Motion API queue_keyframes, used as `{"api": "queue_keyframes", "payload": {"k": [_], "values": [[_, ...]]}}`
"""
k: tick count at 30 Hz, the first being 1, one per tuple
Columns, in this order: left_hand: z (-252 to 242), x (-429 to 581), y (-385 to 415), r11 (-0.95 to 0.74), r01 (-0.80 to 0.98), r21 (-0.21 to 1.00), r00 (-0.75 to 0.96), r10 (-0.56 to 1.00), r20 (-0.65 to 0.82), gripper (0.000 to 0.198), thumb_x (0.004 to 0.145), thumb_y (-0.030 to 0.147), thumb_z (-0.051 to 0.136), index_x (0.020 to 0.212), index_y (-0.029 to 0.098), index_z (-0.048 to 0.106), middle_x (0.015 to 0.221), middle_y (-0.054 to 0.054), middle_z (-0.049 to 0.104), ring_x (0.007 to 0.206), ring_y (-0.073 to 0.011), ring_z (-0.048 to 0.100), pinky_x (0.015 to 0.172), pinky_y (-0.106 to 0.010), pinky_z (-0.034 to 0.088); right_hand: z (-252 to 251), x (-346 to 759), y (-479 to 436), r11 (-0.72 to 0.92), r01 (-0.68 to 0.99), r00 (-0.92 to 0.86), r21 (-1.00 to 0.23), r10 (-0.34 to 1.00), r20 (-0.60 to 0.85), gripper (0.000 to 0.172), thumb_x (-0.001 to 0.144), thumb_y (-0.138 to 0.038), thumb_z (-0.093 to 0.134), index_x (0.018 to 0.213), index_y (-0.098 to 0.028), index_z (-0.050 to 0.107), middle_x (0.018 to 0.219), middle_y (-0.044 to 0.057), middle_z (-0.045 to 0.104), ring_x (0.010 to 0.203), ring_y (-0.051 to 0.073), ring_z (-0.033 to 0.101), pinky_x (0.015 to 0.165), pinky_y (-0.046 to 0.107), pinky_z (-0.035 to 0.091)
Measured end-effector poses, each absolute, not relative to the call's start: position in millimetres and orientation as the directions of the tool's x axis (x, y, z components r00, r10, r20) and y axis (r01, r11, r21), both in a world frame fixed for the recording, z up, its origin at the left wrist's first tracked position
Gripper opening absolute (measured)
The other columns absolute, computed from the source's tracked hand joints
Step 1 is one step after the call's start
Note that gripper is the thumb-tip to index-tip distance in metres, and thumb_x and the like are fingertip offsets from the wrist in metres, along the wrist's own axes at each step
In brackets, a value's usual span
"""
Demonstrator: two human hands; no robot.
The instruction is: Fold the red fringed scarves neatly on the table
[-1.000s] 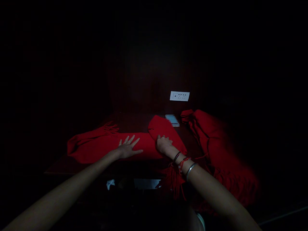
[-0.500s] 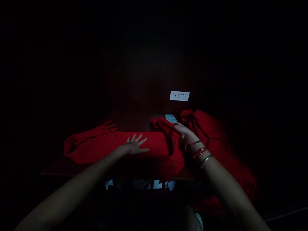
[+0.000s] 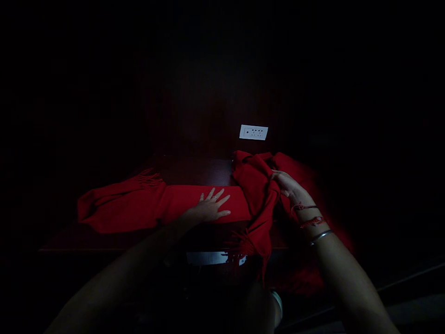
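Note:
A red fringed scarf [image 3: 121, 208] lies lengthwise along a dark tabletop [image 3: 187, 169], flattened into a band at its middle. My left hand [image 3: 210, 207] rests palm down on that band with its fingers spread. At the band's right end, my right hand [image 3: 287, 183] grips a bunched part of the scarf, fingers curled round the cloth and partly hidden. From there a fold of the scarf slopes down, and its fringe hangs over the table's front edge. Bracelets circle my right wrist.
More red cloth [image 3: 295, 167] is heaped at the right, partly lost in the dark. A white socket plate [image 3: 253, 132] is on the wall behind the table. Below the front edge a pale object [image 3: 205, 258] shows. Most of the surroundings are too dark to make out.
My right hand has moved to the right with the scarf's end, and the lifted cloth now covers the phone seen earlier. My left hand has slid right along the band, still flat.

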State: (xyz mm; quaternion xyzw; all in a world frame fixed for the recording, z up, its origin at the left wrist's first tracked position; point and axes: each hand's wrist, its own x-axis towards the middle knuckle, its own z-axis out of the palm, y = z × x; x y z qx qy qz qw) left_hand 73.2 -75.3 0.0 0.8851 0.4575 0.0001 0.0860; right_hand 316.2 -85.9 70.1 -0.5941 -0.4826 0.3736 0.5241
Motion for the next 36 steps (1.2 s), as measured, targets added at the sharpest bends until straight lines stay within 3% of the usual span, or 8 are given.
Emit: {"api": "queue_keyframes", "payload": {"k": [5, 10, 13, 17, 26, 29, 32, 36], "values": [[-2, 35, -66, -0.461, 0.877, 0.133, 0.480, 0.839, -0.254, 0.078, 0.065, 0.073, 0.021, 0.130, 0.032, 0.008, 0.138, -0.003, -0.001, 0.123, -0.0334, -0.003, 0.093, -0.054, 0.006, 40, 342, -97, -0.180, 0.281, 0.446, -0.943, 0.894, -0.037, 0.041, 0.057, -0.009, 0.039, 0.097, -0.012, 0.048, 0.063, 0.001, 0.053, 0.055, 0.012, 0.052, 0.055, 0.025, 0.045], [10, 12, -64, -0.447, 0.893, 0.051, 0.440, 0.843, -0.309, 0.078, 0.066, 0.070, 0.027, 0.131, 0.028, 0.011, 0.138, -0.006, 0.000, 0.123, -0.0307, -0.002, 0.096, -0.048, 0.008, 26, 299, -105, 0.196, 0.803, 0.101, -0.563, 0.886, 0.453, 0.054, 0.069, -0.020, 0.041, 0.122, -0.015, 0.034, 0.123, 0.010, 0.039, 0.116, 0.021, 0.031, 0.095, 0.039, 0.026], [3, 23, -57, -0.506, 0.860, 0.069, 0.510, 0.851, -0.122, 0.071, 0.073, 0.063, 0.023, 0.131, 0.025, 0.014, 0.138, -0.005, 0.001, 0.125, -0.0257, -0.002, 0.098, -0.043, 0.008, 20, 253, -112, 0.401, 0.881, -0.335, -0.253, 0.904, 0.265, 0.048, 0.078, -0.037, 0.034, 0.125, -0.029, 0.030, 0.135, 0.001, 0.023, 0.123, 0.025, 0.011, 0.095, 0.053, 0.010], [-14, 24, -46, -0.495, 0.863, 0.099, 0.501, 0.864, -0.047, 0.064, 0.075, 0.059, 0.024, 0.131, 0.026, 0.017, 0.138, -0.003, 0.009, 0.125, -0.0259, 0.005, 0.097, -0.043, 0.010, 0, 232, -116, 0.372, 0.922, -0.377, -0.110, 0.926, -0.029, 0.046, 0.083, -0.039, 0.021, 0.128, -0.034, 0.020, 0.138, -0.003, 0.014, 0.124, 0.027, 0.004, 0.090, 0.061, 0.006], [-21, -17, -37, -0.485, 0.870, 0.083, 0.490, 0.871, -0.045, 0.064, 0.076, 0.056, 0.023, 0.131, 0.024, 0.015, 0.138, -0.004, 0.009, 0.124, -0.0244, 0.009, 0.097, -0.038, 0.014, -2, 250, -124, 0.362, 0.921, -0.372, -0.145, 0.927, -0.043, 0.046, 0.083, -0.037, 0.022, 0.128, -0.038, 0.015, 0.138, -0.007, 0.008, 0.124, 0.030, 0.004, 0.091, 0.061, 0.006], [-15, -11, -41, -0.504, 0.862, 0.045, 0.505, 0.863, -0.008, 0.062, 0.078, 0.053, 0.023, 0.131, 0.021, 0.018, 0.138, -0.006, 0.010, 0.124, -0.0237, 0.011, 0.098, -0.037, 0.015, 15, 255, -133, 0.342, 0.914, -0.319, -0.217, 0.938, 0.134, 0.048, 0.084, -0.039, 0.022, 0.130, -0.032, 0.013, 0.138, 0.000, 0.014, 0.123, 0.025, 0.015, 0.095, 0.050, 0.016], [-3, 6, -50, -0.560, 0.828, 0.035, 0.555, 0.827, 0.092, 0.060, 0.079, 0.052, 0.022, 0.130, 0.020, 0.023, 0.137, -0.007, 0.013, 0.125, -0.0218, 0.011, 0.098, -0.036, 0.015, 30, 274, -137, -0.018, 0.963, 0.081, -0.268, 0.970, 0.227, 0.054, 0.082, -0.040, 0.027, 0.128, -0.013, 0.023, 0.124, 0.017, 0.037, 0.112, 0.025, 0.037, 0.088, 0.040, 0.032], [2, 29, -58, -0.584, 0.805, 0.101, 0.582, 0.812, 0.050, 0.063, 0.077, 0.057, 0.022, 0.130, 0.024, 0.022, 0.138, -0.007, 0.012, 0.124, -0.0240, 0.010, 0.097, -0.040, 0.016, 26, 302, -126, -0.355, 0.873, 0.359, -0.336, 0.932, -0.052, 0.060, 0.066, -0.036, 0.054, 0.115, -0.005, 0.038, 0.101, 0.021, 0.054, 0.091, 0.027, 0.053, 0.071, 0.036, 0.042]]}}
